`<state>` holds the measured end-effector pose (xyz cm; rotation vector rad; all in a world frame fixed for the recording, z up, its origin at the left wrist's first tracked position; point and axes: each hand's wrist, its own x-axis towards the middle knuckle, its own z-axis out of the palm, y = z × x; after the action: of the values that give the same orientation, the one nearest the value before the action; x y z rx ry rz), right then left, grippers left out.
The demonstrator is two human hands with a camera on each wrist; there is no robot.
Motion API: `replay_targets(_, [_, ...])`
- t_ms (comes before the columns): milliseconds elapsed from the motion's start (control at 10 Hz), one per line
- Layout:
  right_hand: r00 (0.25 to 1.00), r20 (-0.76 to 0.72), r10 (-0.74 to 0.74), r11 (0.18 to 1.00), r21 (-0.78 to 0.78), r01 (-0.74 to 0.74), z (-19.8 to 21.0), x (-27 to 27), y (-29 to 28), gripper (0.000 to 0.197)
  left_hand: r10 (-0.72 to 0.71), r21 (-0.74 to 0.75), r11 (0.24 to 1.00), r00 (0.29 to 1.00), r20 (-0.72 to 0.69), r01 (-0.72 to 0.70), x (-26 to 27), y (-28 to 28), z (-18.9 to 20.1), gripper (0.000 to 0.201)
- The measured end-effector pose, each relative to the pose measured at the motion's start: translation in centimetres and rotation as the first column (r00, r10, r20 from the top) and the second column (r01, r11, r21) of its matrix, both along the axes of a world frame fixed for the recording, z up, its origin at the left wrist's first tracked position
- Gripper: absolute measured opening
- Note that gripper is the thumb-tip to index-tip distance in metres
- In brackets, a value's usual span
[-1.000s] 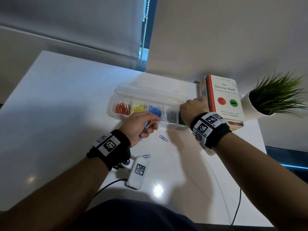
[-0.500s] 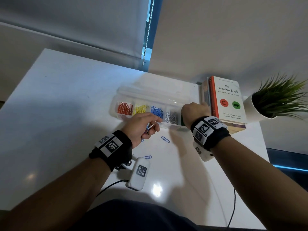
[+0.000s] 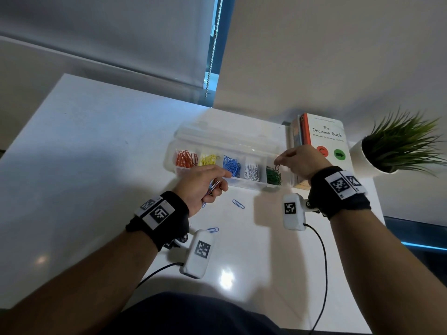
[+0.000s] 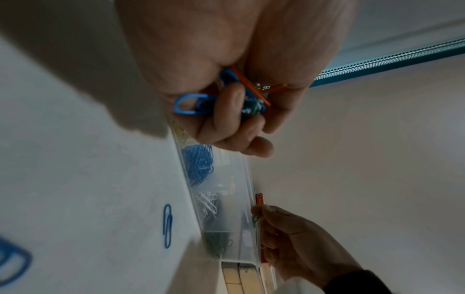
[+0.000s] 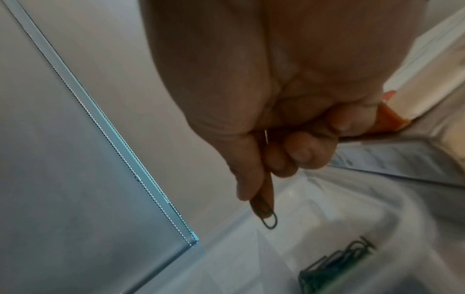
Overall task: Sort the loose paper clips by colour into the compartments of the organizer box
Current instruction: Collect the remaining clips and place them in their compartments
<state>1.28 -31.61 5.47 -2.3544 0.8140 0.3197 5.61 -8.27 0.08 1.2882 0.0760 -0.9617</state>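
Observation:
A clear organizer box (image 3: 260, 151) lies on the white table, its compartments holding orange, yellow, blue, white and green clips from left to right. My left hand (image 3: 202, 183) hovers at the box's front edge and grips a bunch of mixed clips (image 4: 226, 93), blue, orange and green. My right hand (image 3: 300, 160) hangs above the green compartment (image 3: 273, 176) and pinches one green clip (image 5: 266, 210) between thumb and forefinger. Two blue clips lie loose on the table, one (image 3: 238, 204) in front of the box and one (image 3: 212, 230) nearer me.
A stack of books (image 3: 326, 141) stands right of the box, touching its end. A potted plant (image 3: 396, 146) sits at the far right. A blind's bead chain (image 3: 214, 44) hangs behind the table. Wrist camera cables (image 3: 321, 262) trail across the near table.
My right hand has swung left from the books and box end to above the green compartment, now showing a pinched green clip. The left hand has stayed put with its bunch.

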Motion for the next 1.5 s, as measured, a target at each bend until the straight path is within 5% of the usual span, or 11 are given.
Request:
replay_targets(200, [0.992,0.037,-0.121,0.968,0.228,0.109,0.2,-0.4,-0.3,0.019,-0.002,0.002,1.0,1.0,0.003,0.002,0.1,0.1,0.0,0.017])
replay_targets(400, [0.996,-0.07,0.06,0.984,-0.163,-0.07,-0.2,-0.1,-0.2,0.004,0.004,0.009,1.0,1.0,0.002,-0.004,0.1,0.0,-0.1,0.017])
replay_targets(700, [0.984,-0.116,0.136,0.907,-0.385,-0.17,-0.4,-0.2,0.0,0.011,-0.005,0.033,0.999,0.999,0.04,0.004,0.2,0.0,-0.6,0.019])
replay_targets(800, [0.919,-0.271,0.286,0.85,-0.371,-0.373,-0.6,0.0,1.1,0.007,-0.001,0.04,0.999,0.999,0.042,-0.001,0.3,-0.1,-0.6,0.02])
replay_targets(1000, [0.729,-0.548,0.411,0.512,-0.523,-0.682,-1.7,1.1,2.3,0.022,0.0,0.041,0.999,0.999,0.037,-0.001,0.3,-0.1,-0.6,0.021])
replay_targets(1100, [0.765,-0.5,0.406,0.574,-0.512,-0.639,-1.8,1.5,2.0,0.016,-0.009,0.05,0.999,0.999,0.036,0.008,0.3,-0.1,-0.5,0.022])
replay_targets(1300, [0.925,-0.185,0.333,0.857,-0.35,-0.379,-0.2,1.5,-0.8,0.014,-0.018,0.057,0.998,0.999,0.048,0.015,0.4,0.1,-0.6,0.024])
replay_targets(1500, [0.975,-0.072,0.211,0.953,-0.209,-0.221,0.0,0.8,-2.3,0.013,-0.01,0.062,0.998,1.0,0.03,0.008,0.4,0.0,-0.5,0.023])
